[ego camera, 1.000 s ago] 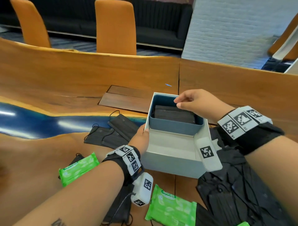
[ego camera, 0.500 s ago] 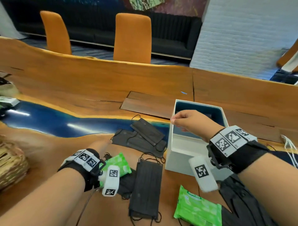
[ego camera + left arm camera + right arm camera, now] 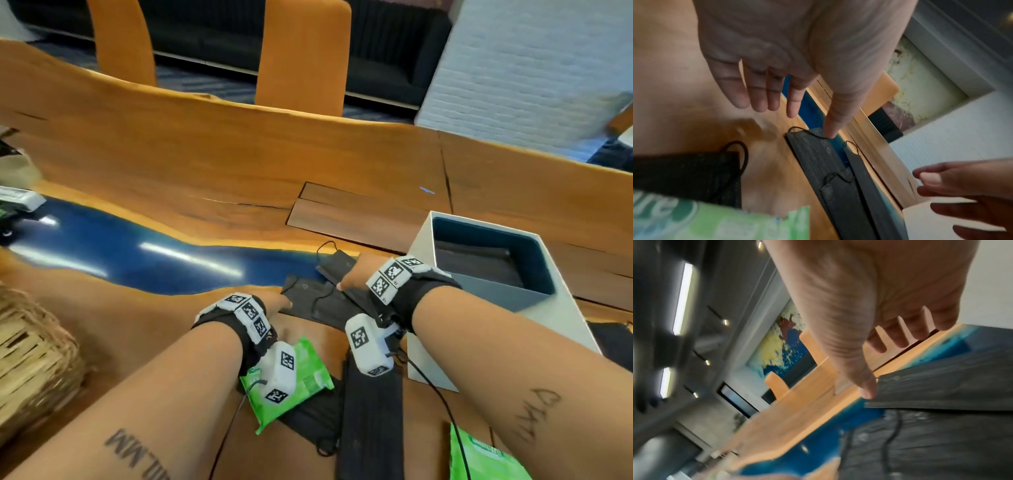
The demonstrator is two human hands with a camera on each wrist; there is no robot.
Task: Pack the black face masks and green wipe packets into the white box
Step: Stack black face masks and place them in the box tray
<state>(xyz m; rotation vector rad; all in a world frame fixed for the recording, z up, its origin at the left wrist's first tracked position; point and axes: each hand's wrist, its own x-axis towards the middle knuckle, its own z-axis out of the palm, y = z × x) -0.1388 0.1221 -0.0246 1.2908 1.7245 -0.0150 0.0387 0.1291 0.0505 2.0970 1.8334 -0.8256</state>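
Now the masks (image 3: 318, 301) you are after lie overlapped on the table (image 3: 205, 164) just left of the box (image 3: 496, 329), at the edge of the blue strip; a second ago your right hand (image 3: 352, 277) was up at the box, fingers pinched over the mask already lying in the blue tray, and your left was steadying the box's near-left corner; both have since left it and come down to this pile. Your left hand (image 3: 777, 65) is spread, fingers straight, thumb tip touching the corner of the nearer mask by its ear loop; your right hand has its fingers loosely extended and holds nothing, thumb at the edge of the farther mask. So one placement looks finished, and I judge the next pick is just starting, with nothing gripped yet. A wipe packet (image 3: 301, 373) lies under your left wrist on another mask, a second packet (image 3: 479, 455) at the near edge by your right forearm, and more masks lie between them. Much remains unpacked. A wicker basket (image 3: 30, 359) sits far left.
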